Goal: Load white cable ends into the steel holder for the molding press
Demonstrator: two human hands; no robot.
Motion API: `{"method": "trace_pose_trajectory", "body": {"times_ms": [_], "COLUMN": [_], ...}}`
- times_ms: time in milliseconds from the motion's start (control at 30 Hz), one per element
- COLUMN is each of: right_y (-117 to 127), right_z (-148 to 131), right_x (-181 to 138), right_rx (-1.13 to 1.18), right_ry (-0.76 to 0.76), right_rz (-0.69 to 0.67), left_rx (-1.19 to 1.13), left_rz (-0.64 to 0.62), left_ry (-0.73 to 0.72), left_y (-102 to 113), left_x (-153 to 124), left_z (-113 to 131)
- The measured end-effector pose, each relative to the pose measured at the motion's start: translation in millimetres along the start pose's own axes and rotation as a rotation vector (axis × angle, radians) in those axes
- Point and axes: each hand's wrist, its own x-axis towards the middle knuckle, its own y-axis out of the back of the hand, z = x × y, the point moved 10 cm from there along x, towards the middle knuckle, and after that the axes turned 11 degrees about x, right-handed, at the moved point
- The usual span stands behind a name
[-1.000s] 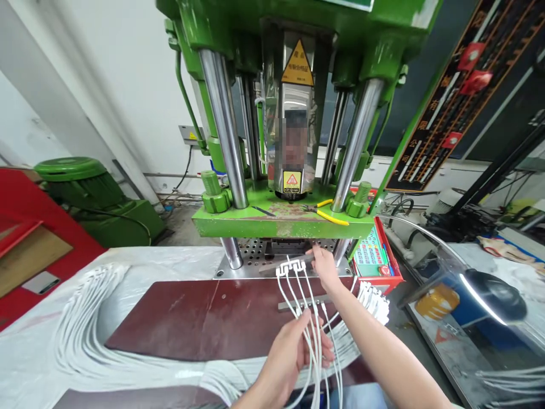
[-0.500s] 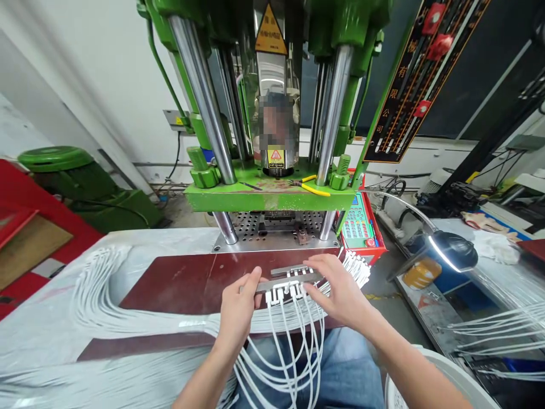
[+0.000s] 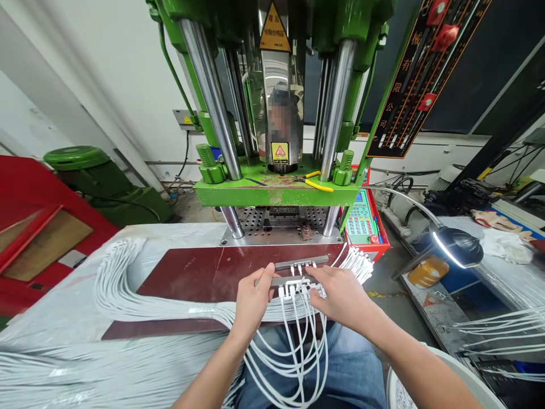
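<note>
**Both hands on a metal bar of white cable ends, in front of the green press**

The left hand (image 3: pixel 252 296) pinches the left end of a metal bar (image 3: pixel 284 280) between thumb and fingers, closed on it. The right hand (image 3: pixel 338 293) lies over the bar's right part with fingers curled down onto the white connectors (image 3: pixel 293 289) seated under it; whether it grips the bar or only presses on it cannot be told, since the fingers cover that end. The bar sits over the dark red board (image 3: pixel 187 275), near the person's edge of it. White cables (image 3: pixel 293 352) hang from the connectors in loops toward the lap, their lowest part cut off by the frame. A second bar (image 3: pixel 301 263) lies just behind, apart from both hands. The green press (image 3: pixel 276 193) stands beyond; its top is out of view
</note>
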Motion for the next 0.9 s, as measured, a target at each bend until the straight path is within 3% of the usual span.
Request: {"method": "trace_pose_trajectory", "body": {"times_ms": [100,233,467,567,700,800,900], "right_y": [4,12,-2,-4,5,38,86], "right_z": [-7,-34,-54,-45,-22,5,40], "right_x": [-2,-4,-2,-2,3,-4,-40], "right_rx": [0.056,0.056,-0.091,-0.041,0.219,0.391,0.443], "right_ry": [0.058,0.174,0.210,0.194,0.098,-0.018,-0.058], "right_rz": [0.004,0.134,0.214,0.224,0.188,0.285,0.479], "left_rx": [0.006,-0.029,0.046,0.058,0.052,0.057,0.098], "left_rz": [-0.002,-0.019,-0.069,-0.089,-0.138,-0.145,-0.126], "left_ry": [0.016,0.048,-0.052,-0.042,-0.013,0.019,0.028], "left_y": [-1,-8,-22,-25,-31,-32,-28], "left_x": [-1,0,1,-1,-4,-5,-3], "left_z": [0,-3,-1,-3,-3,-7,-14]}}
